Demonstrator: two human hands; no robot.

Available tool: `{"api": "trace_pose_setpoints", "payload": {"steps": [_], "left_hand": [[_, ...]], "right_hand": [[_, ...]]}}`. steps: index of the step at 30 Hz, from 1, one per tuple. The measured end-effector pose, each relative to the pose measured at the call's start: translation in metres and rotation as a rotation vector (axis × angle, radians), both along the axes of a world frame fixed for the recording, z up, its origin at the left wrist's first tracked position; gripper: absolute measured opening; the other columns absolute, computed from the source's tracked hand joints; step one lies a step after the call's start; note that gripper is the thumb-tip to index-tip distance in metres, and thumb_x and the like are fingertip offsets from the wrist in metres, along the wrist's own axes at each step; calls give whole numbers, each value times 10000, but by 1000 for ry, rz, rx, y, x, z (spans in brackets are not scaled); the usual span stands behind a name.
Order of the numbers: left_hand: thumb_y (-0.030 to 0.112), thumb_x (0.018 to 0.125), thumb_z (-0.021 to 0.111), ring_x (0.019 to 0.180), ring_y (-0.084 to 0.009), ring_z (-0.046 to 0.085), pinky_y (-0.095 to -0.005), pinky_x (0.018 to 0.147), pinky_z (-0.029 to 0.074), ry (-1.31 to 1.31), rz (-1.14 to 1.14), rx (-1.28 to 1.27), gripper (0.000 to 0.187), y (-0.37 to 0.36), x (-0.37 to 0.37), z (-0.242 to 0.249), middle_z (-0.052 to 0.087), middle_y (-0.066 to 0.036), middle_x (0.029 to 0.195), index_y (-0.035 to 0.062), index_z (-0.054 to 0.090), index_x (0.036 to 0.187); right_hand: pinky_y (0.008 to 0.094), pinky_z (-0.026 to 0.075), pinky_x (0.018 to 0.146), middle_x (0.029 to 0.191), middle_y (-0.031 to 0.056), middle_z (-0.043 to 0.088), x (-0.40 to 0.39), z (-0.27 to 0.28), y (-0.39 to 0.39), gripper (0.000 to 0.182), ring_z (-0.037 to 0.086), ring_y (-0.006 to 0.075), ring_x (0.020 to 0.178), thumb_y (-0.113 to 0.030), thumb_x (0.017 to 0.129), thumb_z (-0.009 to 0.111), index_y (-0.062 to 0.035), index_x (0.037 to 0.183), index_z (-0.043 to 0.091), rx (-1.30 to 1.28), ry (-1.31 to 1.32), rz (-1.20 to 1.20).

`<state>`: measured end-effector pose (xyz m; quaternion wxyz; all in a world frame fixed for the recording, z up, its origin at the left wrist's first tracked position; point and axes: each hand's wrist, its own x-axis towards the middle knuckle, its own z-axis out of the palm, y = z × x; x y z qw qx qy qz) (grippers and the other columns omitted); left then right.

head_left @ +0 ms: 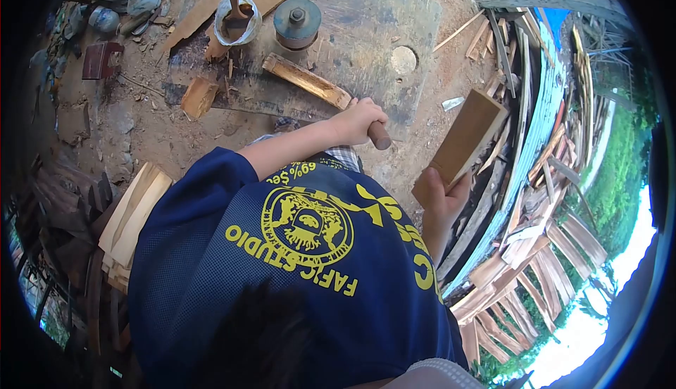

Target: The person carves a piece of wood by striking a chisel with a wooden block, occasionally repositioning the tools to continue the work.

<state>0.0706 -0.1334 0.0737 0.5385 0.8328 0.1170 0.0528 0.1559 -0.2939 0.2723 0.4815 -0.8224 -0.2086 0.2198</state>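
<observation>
My left hand (359,121) is closed round the round handle of a wooden paddle-like tool (306,79). Its flat block end reaches up-left over a worn board (366,30), and the handle's butt sticks out below my fist. On the right, my right hand (445,195) grips the lower end of a flat wooden plank (461,142), thumb on its face, holding it at a slant. Beyond the tool stands a round metal-topped cylinder (297,23) with a nut at its centre. Left of it, a white tub (255,28) holds a paintbrush (235,5).
A wood block (199,97) lies at the worn board's left edge. A dark red box-like piece (103,61) sits on the dirt farther left. Stacked boards (134,213) stand by my left side. Split wood slats (521,318) and a pale blue rail (539,135) line the right.
</observation>
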Motion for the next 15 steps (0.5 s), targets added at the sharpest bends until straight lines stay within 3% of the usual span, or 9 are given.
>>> {"api": "trace_pose_setpoints", "payload": {"steps": [8, 15], "left_hand": [[22, 637, 708, 1017, -320, 521, -420, 915, 409, 23, -44, -21, 267, 8, -3, -9, 630, -74, 924, 91, 630, 883], [26, 623, 719, 974, -328, 538, -414, 875, 438, -10, -15, -72, 271, 13, 1, -5, 639, -88, 920, 89, 634, 872]], "right_hand": [[303, 480, 811, 1020, 112, 630, -3, -22, -13, 444, 589, 164, 918, -128, 841, 744, 38, 1193, 531, -191, 16, 12], [298, 482, 790, 1021, 109, 636, 1, -14, 0, 439, 586, 147, 893, -133, 833, 749, 11, 1190, 539, -87, 74, -3]]}}
